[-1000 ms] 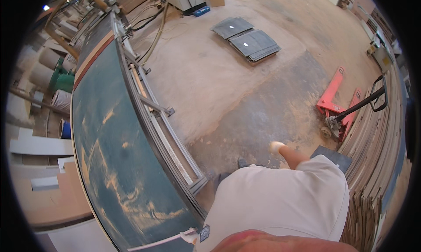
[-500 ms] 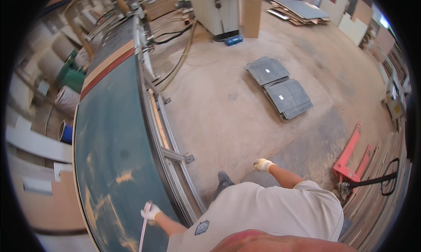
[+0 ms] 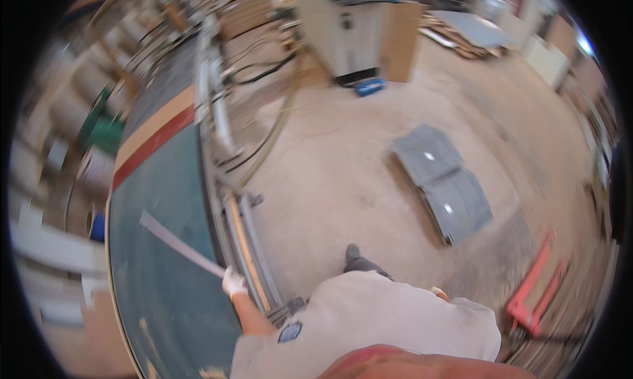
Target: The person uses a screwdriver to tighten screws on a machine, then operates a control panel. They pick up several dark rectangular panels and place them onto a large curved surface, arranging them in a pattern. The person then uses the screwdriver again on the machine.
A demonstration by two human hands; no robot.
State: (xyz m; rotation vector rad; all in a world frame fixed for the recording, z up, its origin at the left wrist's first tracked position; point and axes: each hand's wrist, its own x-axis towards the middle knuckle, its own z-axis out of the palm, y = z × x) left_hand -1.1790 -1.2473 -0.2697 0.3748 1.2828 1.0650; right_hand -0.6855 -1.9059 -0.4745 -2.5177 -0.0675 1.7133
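"Head view: your left hand is closed around one end of the strip, at the right edge of the belt. The strip slants out over it, its free end toward the belt's far left side."

"Does that free end touch the belt?"

"Cannot tell; blur hides any gap. Treat it as close, and raise your hand a little so the tip doesn't drag."

"And your right hand?"

"Well right of the belt, mostly hidden by your shirt. Whether it grips anything, the view doesn't show."

"So how do you handle the strip well?"

"With one end held, a long, thin piece will probably swing or flex. Hold it firmly without crushing, and turn slowly. If it whips, bring your right hand across to steady it. Lift it clear of the rail along the belt's right side."

"Your footing?"

"Your boot is right of the belt. Farther right lie the grey sheets; farther right again, nearer you, the pallet truck. Watch the hose beside the belt's far part."
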